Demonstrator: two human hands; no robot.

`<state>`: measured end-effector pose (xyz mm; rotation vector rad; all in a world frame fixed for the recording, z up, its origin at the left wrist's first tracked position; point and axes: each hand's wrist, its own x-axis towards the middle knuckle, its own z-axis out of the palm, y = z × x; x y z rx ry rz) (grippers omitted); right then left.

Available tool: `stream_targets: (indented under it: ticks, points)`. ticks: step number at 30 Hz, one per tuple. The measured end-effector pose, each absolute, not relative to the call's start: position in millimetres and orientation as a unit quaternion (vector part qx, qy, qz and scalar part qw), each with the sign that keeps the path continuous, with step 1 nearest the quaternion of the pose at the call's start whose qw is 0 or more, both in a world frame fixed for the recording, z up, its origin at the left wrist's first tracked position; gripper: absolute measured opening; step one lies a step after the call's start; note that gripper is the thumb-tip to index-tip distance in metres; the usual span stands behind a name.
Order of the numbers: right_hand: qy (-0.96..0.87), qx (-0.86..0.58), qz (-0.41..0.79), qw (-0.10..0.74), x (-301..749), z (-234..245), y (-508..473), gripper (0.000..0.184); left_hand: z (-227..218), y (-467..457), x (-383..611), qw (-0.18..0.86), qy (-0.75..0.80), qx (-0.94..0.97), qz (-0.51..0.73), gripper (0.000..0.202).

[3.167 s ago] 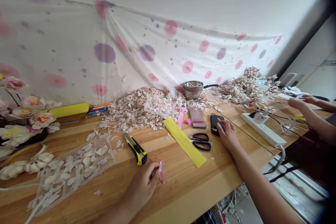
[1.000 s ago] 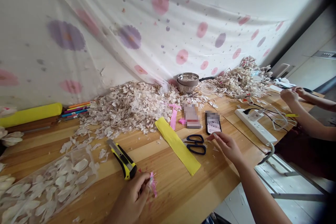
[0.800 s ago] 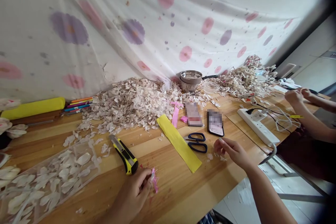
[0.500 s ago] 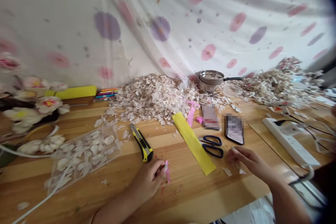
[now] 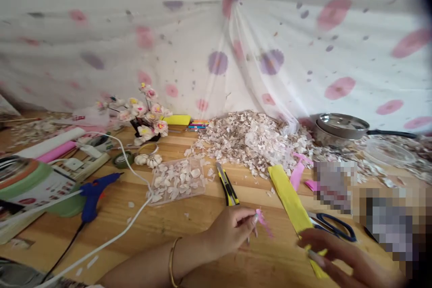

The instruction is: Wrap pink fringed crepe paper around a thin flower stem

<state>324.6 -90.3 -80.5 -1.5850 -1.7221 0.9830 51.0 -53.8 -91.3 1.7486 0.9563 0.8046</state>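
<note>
My left hand [image 5: 232, 229] is closed in a pinch, with a small frayed piece of pink paper [image 5: 263, 222] sticking out past its fingertips. A gold bangle [image 5: 171, 261] circles that wrist. Over the lower part of a yellow paper strip [image 5: 290, 200] is my right hand [image 5: 337, 254], slightly blurred, its thumb and finger apart with yellow showing between them. Whether it touches the strip is unclear. Blue-handled scissors [image 5: 337, 226] lie just beyond the right hand, their blades partly under the strip. A yellow-and-black box cutter [image 5: 227, 185] lies behind my left hand.
A petal tray [image 5: 202, 189] sits left of the cutter. A blue glue gun [image 5: 92, 195] and white cord [image 5: 135, 213] lie further left, near artificial flowers [image 5: 145, 114]. Behind are a heap of pale scraps [image 5: 249, 139] and a metal pan [image 5: 342, 126]. A blurred phone [image 5: 388, 229] lies right.
The view has swung left, bringing the glue gun and flowers in. My right hand has moved from beside the phone to over the yellow strip. My left hand keeps its pinch on the pink paper.
</note>
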Motion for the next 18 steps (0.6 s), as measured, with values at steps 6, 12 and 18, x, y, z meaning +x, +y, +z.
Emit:
stream_targets:
  ticks: [6, 12, 18]
  points:
    - [-0.682, -0.442, 0.512, 0.277, 245, -58, -67, 0.042, -48, -58, 46, 0.364, 0.361, 0.777, 0.366, 0.043]
    - [-0.663, -0.453, 0.514, 0.301, 229, -69, -66, 0.047, -47, -59, 34, 0.335, 0.358, 0.798, 0.350, 0.040]
    - [-0.648, -0.462, 0.537, 0.280, 217, -71, -65, 0.059, -62, -65, 28, 0.318, 0.381, 0.802, 0.333, 0.039]
